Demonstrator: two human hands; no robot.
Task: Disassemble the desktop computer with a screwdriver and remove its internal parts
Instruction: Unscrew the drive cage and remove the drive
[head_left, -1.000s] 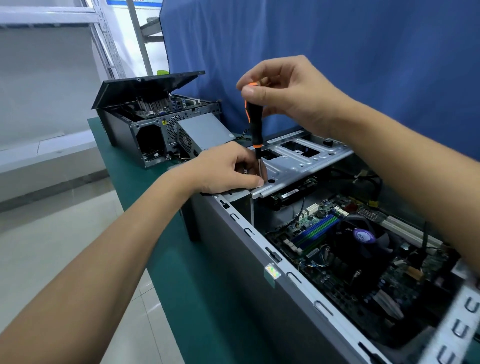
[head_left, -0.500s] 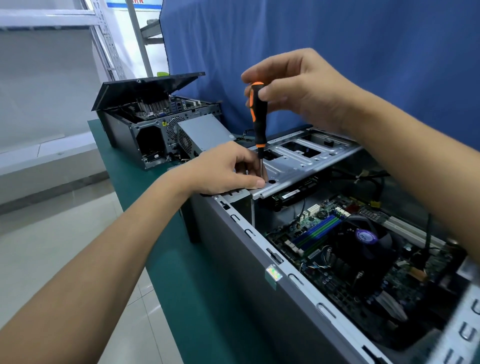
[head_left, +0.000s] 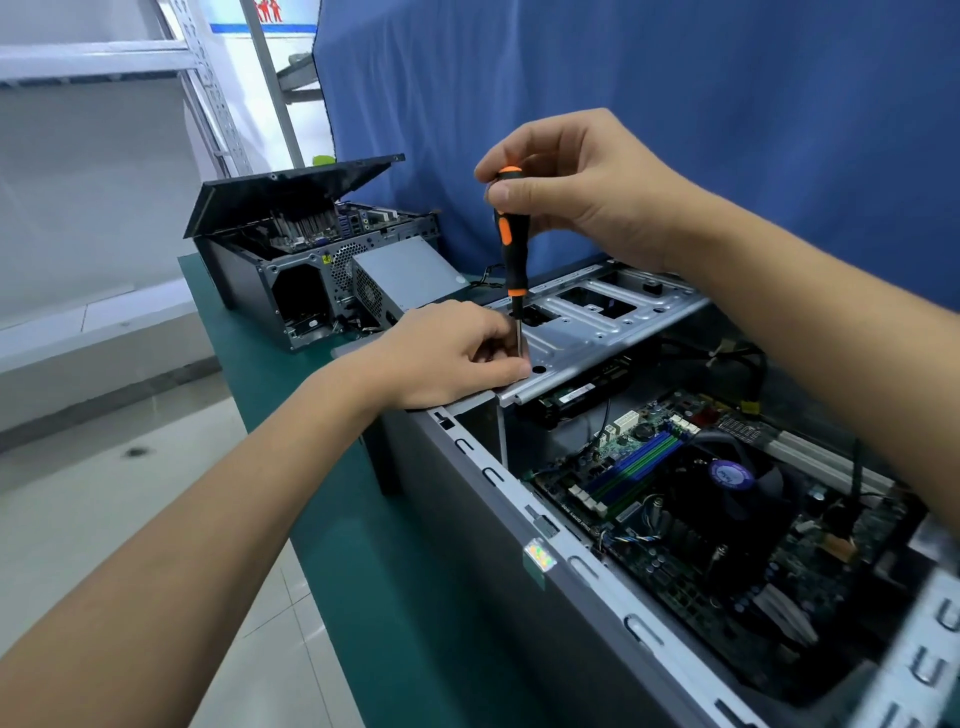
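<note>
Head view, the only one:

- Desktop computer (head_left: 571, 566) lies on its side on the green table (head_left: 363, 545). Side panel is off and the inside is exposed.
- Right hand (head_left: 582, 192) grips the top of the screwdriver (head_left: 511, 244). Thumb and fingers are curled round the black-and-orange handle, and the tool stands near upright.
- Left hand (head_left: 447, 353) rests on the near corner of the drive cage (head_left: 613, 317). Its fingers are curled in and pinch the shaft low down, by the tip. The screw itself is hidden behind the fingers, so I can't tell how far out it is.
- My read of the step: undoing a cage screw at that corner, with the left hand guiding the tip.
- Done, judging by the layout: only the cover.
- Left: the cage is seated on the chassis, with a drive (head_left: 576, 395) slung under it. Motherboard (head_left: 675, 519), CPU cooler (head_left: 732, 478) and the memory slots (head_left: 639, 462) are all in place, cables attached. So it's early, and most parts are not yet out.
- Behind, further along the table: a second computer (head_left: 291, 270), lid propped up, with a power supply (head_left: 405, 275) just beside it. I can't say whether that unit belongs to this job.
</note>
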